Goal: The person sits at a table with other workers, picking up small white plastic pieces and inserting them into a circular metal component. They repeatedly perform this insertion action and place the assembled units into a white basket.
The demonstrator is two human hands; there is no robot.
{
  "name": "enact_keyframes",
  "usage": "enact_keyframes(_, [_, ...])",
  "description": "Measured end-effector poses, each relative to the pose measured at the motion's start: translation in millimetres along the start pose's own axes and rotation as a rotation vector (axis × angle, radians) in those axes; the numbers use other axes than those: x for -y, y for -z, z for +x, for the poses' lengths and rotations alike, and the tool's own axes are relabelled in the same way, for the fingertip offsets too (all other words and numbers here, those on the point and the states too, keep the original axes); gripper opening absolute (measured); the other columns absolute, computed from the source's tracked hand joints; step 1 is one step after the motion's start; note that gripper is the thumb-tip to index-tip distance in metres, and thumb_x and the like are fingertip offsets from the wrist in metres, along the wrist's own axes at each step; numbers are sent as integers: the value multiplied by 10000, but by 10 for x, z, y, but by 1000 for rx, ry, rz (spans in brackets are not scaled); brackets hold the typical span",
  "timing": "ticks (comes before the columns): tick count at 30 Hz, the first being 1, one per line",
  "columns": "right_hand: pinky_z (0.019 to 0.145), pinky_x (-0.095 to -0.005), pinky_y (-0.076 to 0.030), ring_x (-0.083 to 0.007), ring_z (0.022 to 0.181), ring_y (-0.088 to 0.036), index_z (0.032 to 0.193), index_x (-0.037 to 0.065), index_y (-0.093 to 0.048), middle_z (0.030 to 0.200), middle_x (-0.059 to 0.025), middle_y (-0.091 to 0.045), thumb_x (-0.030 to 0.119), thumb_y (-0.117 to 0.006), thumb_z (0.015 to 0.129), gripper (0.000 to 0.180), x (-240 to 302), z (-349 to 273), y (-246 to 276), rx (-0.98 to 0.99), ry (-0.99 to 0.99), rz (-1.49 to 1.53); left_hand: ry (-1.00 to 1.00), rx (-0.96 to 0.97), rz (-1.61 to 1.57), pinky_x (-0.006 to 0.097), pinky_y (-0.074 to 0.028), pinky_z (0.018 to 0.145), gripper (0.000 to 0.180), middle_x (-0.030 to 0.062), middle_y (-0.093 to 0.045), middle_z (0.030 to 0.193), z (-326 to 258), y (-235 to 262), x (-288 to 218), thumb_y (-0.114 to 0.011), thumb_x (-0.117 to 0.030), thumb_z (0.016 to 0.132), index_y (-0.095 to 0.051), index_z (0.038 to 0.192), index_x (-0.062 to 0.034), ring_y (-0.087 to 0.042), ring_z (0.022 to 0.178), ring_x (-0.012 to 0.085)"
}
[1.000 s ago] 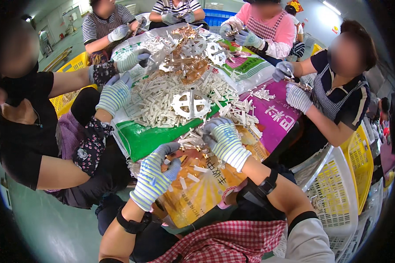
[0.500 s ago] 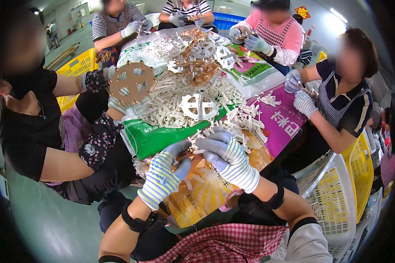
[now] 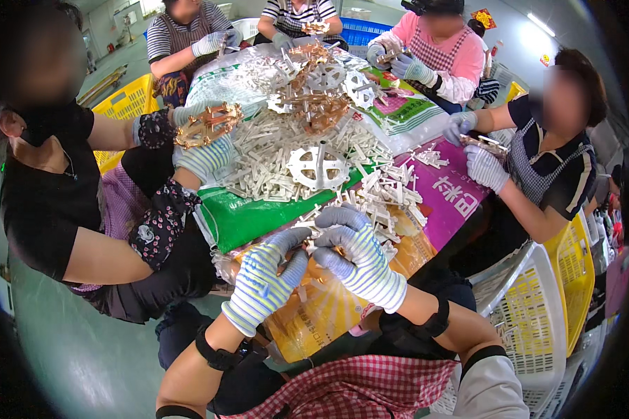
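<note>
Tilted since the earlier frame: copper-coloured part [image 3: 207, 126] in a co-worker's gloves [image 3: 206, 156], beyond the grip, leftward. Left hand [image 3: 264, 279] and right hand [image 3: 362, 264], nearly closed, pinch 1 small metal piece [image 3: 309, 244], apparently steadying it; white strips [image 3: 258, 162] lie ahead, within reach.

Sacks [image 3: 241, 227]: spread at centre, before the wearer. Strips [image 3: 258, 160]: heaped on the sacks. Disc [image 3: 320, 167]: on the heap's near side, ahead of the hands. Further discs [image 3: 363, 93]: behind it, toward the far side. Left hand [image 3: 267, 279] and right hand [image 3: 360, 258]: side by side above the near sack, small part [image 3: 309, 244] between them. Co-workers: one left [image 3: 42, 209], one right [image 3: 548, 157], three along the far side [image 3: 437, 52]. Crates: one left [image 3: 129, 105], beyond the left co-worker's arm; one at far side [image 3: 363, 31]; two right, the outer [image 3: 569, 279] beyond the inner [image 3: 524, 314].
</note>
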State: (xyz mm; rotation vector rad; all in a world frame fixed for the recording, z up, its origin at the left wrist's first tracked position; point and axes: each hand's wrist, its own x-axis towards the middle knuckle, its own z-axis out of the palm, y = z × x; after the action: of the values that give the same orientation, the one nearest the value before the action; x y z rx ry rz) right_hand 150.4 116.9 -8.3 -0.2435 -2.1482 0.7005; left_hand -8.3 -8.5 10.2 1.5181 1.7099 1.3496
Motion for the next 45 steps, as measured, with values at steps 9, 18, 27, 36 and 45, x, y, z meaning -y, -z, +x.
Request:
enact_keyframes(9, [928, -476, -443, -337, 1056, -582, 943, 72, -689, 1093, -116, -631, 209, -763, 813, 203, -75, -46, -24, 9, 71, 58, 39, 2, -12, 318, -530, 919, 324, 122, -731, 1077, 3, 27, -3, -611, -33, 918, -661, 1236, 8, -683, 1002, 175])
enact_keyframes(18, [924, -467, -447, -323, 1064, -607, 904, 53, -717, 1064, -116, -656, 240, -739, 840, 199, -67, -28, -19, 88, 4, 35, 40, 38, 32, 322, -537, 897, 349, 124, -734, 1082, 6, 67, -148, -656, -78, 912, -650, 1249, 13, -688, 992, 173])
enact_keyframes(27, [962, -483, -420, -353, 1087, -590, 910, 31, -712, 1104, -138, -642, 285, -692, 882, 256, 8, -119, -76, 110, -98, 150, 114, 72, -20, 281, -534, 831, 258, 66, -719, 954, 51, 91, -125, -737, -146, 901, -669, 1089, 16, -658, 879, 119])
enact_keyframes(36, [892, -390, -492, -277, 1007, -626, 894, 19, -727, 962, -122, -679, 263, -661, 920, 254, -280, 91, 227, -87, -286, 307, 181, 10, -67, 275, -522, 788, 273, 43, -686, 918, 51, 84, -67, -737, -159, 902, -651, 1089, 21, -623, 830, 107])
enact_keyframes(45, [1098, -479, -364, -277, 1066, -626, 1056, 174, -710, 1026, -73, -696, 246, -689, 829, 240, -1061, -12, 181, 346, -68, -907, -27, 27, 186, 273, -522, 812, 277, 63, -706, 946, 64, 118, -69, -729, -145, 885, -687, 1111, 10, -634, 873, 111])
